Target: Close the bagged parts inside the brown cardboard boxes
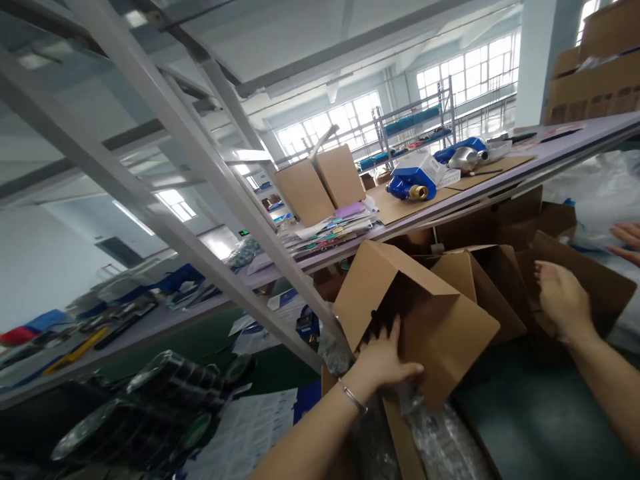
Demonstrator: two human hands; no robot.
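Note:
My left hand (385,360) grips the near lower edge of an open brown cardboard box (435,320), thumb on the outside and fingers reaching into its dark opening; a thin bracelet sits on that wrist. My right hand (563,300) hangs to the right with its back toward me, close to the flap of a second open cardboard box (580,280). Its fingers point away and I cannot see whether they touch the flap. Between the two sits another opened carton (480,280).
A sloped shelf (575,143) carries blue water meters (413,187), two brown boxes (320,187) and papers. White frame bars (200,200) cross diagonally at left. Another person's fingers (627,240) show at the right edge. Rolls in plastic (165,400) and printed sheets lie at lower left.

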